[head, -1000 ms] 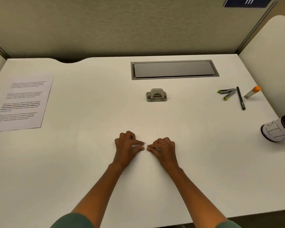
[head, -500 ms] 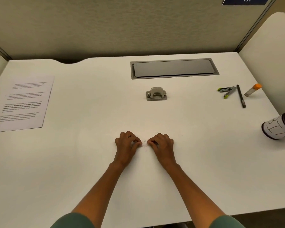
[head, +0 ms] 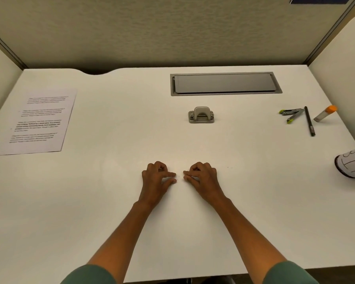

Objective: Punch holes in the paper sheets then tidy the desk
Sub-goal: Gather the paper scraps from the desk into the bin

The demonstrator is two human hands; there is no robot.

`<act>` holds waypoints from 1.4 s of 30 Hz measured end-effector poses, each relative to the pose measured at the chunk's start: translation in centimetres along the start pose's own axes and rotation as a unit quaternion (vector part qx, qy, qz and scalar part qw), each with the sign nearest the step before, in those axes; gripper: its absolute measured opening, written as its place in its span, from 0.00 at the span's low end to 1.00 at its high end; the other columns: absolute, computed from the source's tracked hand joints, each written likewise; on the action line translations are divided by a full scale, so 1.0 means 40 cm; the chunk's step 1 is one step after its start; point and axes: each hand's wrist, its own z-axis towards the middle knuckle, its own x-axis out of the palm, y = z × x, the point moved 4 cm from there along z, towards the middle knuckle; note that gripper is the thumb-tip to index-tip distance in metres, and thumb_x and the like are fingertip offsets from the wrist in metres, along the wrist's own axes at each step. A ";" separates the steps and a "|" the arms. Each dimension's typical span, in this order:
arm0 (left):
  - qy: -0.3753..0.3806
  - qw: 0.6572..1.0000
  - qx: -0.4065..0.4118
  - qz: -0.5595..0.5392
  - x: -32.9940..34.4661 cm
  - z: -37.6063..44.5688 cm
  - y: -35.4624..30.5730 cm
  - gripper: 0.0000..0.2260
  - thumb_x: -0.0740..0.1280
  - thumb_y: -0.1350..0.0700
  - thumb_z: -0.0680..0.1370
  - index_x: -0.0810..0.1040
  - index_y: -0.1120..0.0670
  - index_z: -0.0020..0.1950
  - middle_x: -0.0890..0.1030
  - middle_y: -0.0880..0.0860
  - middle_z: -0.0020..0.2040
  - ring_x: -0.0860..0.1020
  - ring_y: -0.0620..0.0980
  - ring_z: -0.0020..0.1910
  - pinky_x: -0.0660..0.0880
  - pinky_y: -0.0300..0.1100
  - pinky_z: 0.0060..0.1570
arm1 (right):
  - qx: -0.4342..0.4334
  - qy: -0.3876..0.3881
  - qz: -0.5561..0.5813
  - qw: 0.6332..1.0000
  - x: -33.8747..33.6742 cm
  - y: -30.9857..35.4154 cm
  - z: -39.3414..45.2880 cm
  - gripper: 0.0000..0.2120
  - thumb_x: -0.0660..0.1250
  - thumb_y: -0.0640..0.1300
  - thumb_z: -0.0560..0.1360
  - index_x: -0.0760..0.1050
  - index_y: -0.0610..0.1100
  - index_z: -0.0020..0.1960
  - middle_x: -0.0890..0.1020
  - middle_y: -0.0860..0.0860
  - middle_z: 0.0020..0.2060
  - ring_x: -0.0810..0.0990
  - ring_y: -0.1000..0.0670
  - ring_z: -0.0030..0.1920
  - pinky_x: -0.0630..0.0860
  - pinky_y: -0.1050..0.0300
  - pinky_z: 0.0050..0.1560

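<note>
1. The paper sheets (head: 36, 120) are lying flat in a stack at the far left of the worktop (head: 193, 232), well apart from both hands; whether holes are already in them is too small to tell.
2. The hole punch (head: 201, 115) is sitting by itself at the middle of the worktop, beyond the hands, with no paper in it.
3. The left hand (head: 157, 179) and right hand (head: 202, 177) are resting near each other on the worktop, fingers curled, tips pinching toward tiny white specks between them; what they are grasping, if anything, I cannot tell.
4. Judging by this, punching seems finished and tidying is under way, perhaps gathering paper dots.
5. Still lying out at the right: a stapler (head: 292, 114), a pen (head: 309, 121), a glue stick (head: 325, 113) and a tipped cup (head: 353, 166).
</note>
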 end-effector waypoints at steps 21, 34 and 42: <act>-0.027 0.991 0.071 0.112 0.002 -0.001 0.011 0.23 0.63 0.39 0.75 0.78 0.51 0.63 0.75 0.51 0.65 0.71 0.52 0.65 0.65 0.49 0.61 | 0.193 -0.204 -0.045 0.959 -0.191 -0.190 -0.068 0.16 0.60 0.31 0.75 0.78 0.37 0.60 0.77 0.44 0.52 0.72 0.44 0.55 0.72 0.53 0.55; 0.015 0.999 0.027 -0.021 0.125 -0.005 -0.132 0.08 0.65 0.59 0.78 0.78 0.54 0.56 0.74 0.46 0.54 0.70 0.42 0.53 0.66 0.31 0.51 | 0.158 -0.095 0.036 0.982 -0.016 -0.035 -0.062 0.05 0.60 0.43 0.79 0.74 0.46 0.47 0.74 0.53 0.45 0.72 0.62 0.45 0.66 0.77 0.45; -0.097 0.989 0.003 -0.116 0.027 0.013 -0.097 0.11 0.64 0.65 0.79 0.79 0.60 0.60 0.82 0.54 0.55 0.80 0.49 0.54 0.77 0.42 0.55 | 0.106 -0.107 -0.035 0.988 -0.068 -0.034 -0.002 0.18 0.57 0.28 0.76 0.75 0.37 0.63 0.76 0.45 0.55 0.72 0.46 0.56 0.70 0.62 0.56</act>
